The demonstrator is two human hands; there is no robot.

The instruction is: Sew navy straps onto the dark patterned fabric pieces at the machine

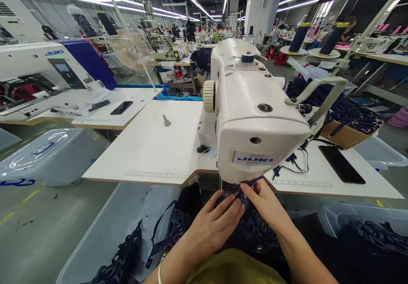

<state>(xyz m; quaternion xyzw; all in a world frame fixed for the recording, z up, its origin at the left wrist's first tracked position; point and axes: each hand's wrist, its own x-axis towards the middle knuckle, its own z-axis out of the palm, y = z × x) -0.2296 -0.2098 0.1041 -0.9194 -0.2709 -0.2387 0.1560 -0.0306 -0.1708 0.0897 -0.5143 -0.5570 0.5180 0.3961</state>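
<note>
A white Juki sewing machine stands on a white table in front of me. Dark navy lace fabric lies under its head and over my lap. My left hand rests flat on the fabric, fingers stretched toward the needle area. My right hand presses the fabric just below the machine head, fingertips pinched on its edge by the presser foot. The needle itself is hidden by the machine head.
A black phone lies on the table at right. A clear bin with dark lace pieces stands at lower left, another bin at lower right. A cardboard box of dark fabric sits behind. Other sewing stations and workers fill the hall.
</note>
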